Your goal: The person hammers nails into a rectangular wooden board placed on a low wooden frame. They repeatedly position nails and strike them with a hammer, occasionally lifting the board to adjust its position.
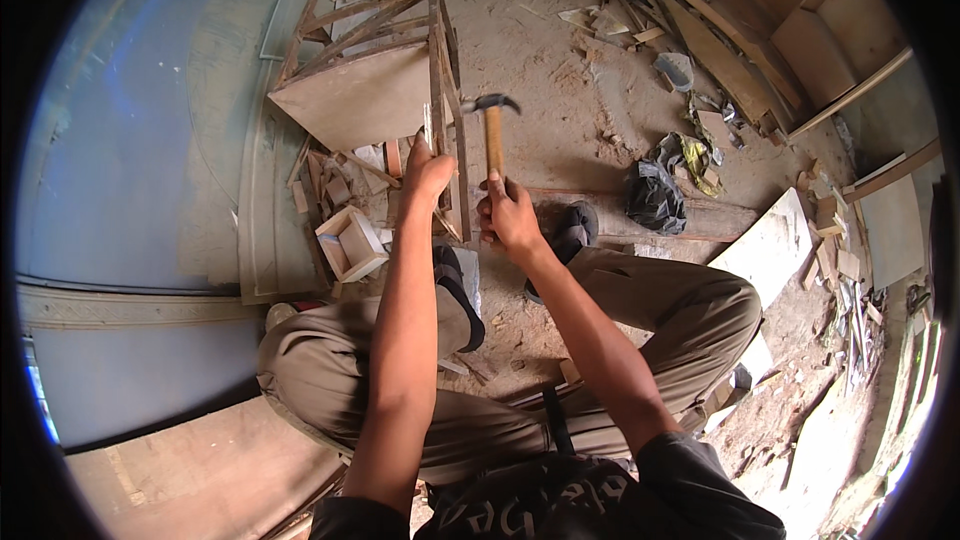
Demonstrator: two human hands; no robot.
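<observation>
My right hand (512,216) grips a claw hammer (495,145) by its wooden handle, head upward. The hammer's dark metal head is beside a slatted wooden frame (437,50). My left hand (430,178) is closed at that frame's near upright, its thumb pointing up. A thin pale strip (428,124) rises just past the thumb, against the wood; whether the fingers hold it too is hidden. The frame stands between my feet and the left wall, with a pale wooden panel (360,95) fixed to its side.
Below the frame lie a small open wooden box (352,243) and wood offcuts. A black plastic bag (656,185) lies beyond my right knee, near a long plank (710,218). Scrap wood and a wooden cabinet (815,50) fill the far right. Blue-grey panels (120,140) line the left.
</observation>
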